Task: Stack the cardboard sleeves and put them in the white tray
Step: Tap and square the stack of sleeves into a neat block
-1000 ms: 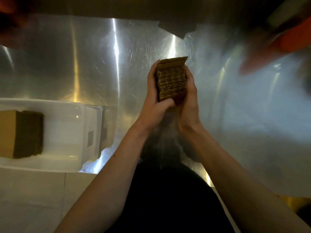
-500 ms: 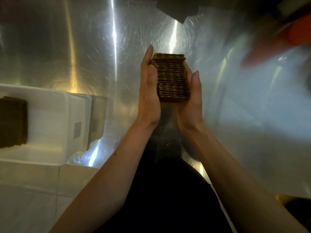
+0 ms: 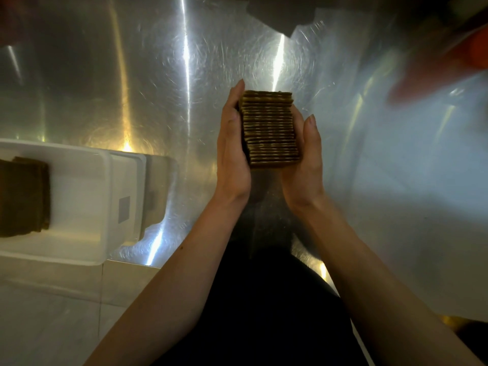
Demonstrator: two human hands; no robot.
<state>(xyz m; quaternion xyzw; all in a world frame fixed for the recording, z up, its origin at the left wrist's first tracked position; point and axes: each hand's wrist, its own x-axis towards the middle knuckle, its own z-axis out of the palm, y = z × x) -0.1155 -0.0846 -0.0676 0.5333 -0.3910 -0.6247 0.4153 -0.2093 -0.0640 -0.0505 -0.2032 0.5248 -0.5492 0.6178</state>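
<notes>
A stack of brown cardboard sleeves [image 3: 270, 128] stands on edge between my two hands over the steel table. My left hand [image 3: 232, 154] lies flat against the stack's left side with its fingers straight. From the other side my right hand [image 3: 306, 159] presses the stack's right side and lower corner, with one straight digit showing beside it; its other fingers are hidden behind the stack. The white tray [image 3: 105, 196] sits at the left by the table's near edge. A dark stack of sleeves [image 3: 23, 196] lies in its left part.
The shiny steel table [image 3: 158, 88] runs behind and to the left of my hands. A large clear plastic sheet or bag [image 3: 409, 167] covers the table's right side. A blurred orange object [image 3: 475, 51] shows at the top right. Pale floor tiles [image 3: 52, 313] lie below the tray.
My left thumb has come off the front of the stack and the hand now lies flat. The sleeves' edges are more even. The view has shifted slightly, so the tray sits further left.
</notes>
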